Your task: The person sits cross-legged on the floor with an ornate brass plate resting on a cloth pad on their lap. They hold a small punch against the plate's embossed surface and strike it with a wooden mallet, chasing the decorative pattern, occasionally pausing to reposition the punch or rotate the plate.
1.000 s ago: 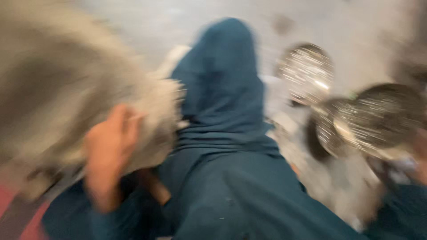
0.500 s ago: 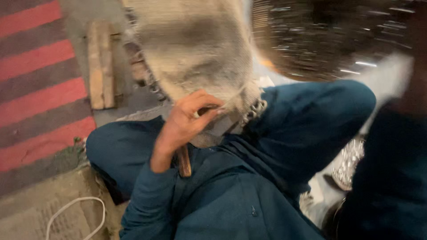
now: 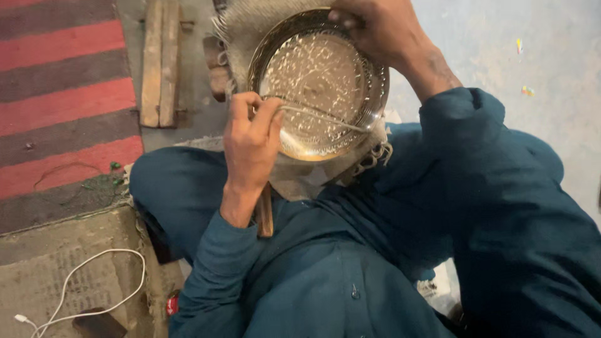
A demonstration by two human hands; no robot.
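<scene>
A round engraved brass plate (image 3: 313, 69) lies tilted on a grey fringed cloth (image 3: 247, 25) over my lap. My right hand (image 3: 375, 28) grips the plate's far rim. My left hand (image 3: 250, 144) is closed on a thin metal tool (image 3: 325, 117). Its rod lies across the plate's lower face, and its wooden handle (image 3: 265, 216) sticks out below my wrist. I sit cross-legged in teal clothes (image 3: 375, 250).
A red and grey striped rug (image 3: 62, 94) lies at left, with two wooden slats (image 3: 159, 62) beside it. A white cable (image 3: 94, 281) curls over a brown mat (image 3: 75, 250) at bottom left. Grey floor (image 3: 551, 50) shows at right.
The view has swung and steadied over my lap. The grey cloth that covered the plate is now beneath it, the plate's face shows, and my right hand is on its rim.
</scene>
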